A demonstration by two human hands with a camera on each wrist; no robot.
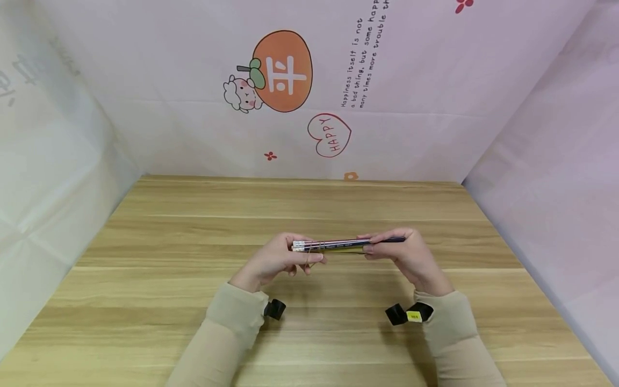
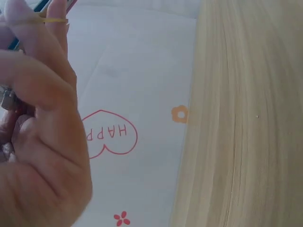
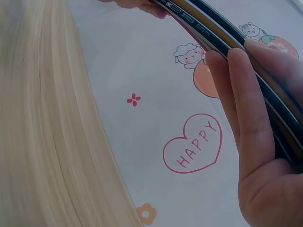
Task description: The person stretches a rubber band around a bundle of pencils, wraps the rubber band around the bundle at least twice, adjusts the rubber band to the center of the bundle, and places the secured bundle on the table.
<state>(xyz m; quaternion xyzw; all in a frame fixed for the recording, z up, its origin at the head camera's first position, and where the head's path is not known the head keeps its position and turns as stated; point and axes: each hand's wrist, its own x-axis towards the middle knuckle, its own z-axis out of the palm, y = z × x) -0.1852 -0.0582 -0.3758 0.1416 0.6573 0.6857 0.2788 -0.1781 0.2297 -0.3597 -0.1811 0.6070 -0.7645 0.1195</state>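
Note:
A bundle of several pencils (image 1: 343,244) is held level above the table, spanning both hands. My left hand (image 1: 275,258) grips the end with the white erasers and metal ferrules. A thin tan rubber band (image 2: 57,20) crosses the fingers of that hand in the left wrist view and loops about the pencils near the eraser end. Whether it goes fully round the bundle cannot be told. My right hand (image 1: 411,258) pinches the dark other end between thumb and fingers. In the right wrist view, dark, striped and yellowish pencil barrels (image 3: 208,26) run past the fingertips.
Beneath the hands lies a wood-grain table (image 1: 193,312). A white printed cloth (image 1: 193,140) rises along its back edge, with further cloth walls at the left (image 1: 53,177) and right (image 1: 556,177). Black cameras (image 1: 396,314) sit on both wrists.

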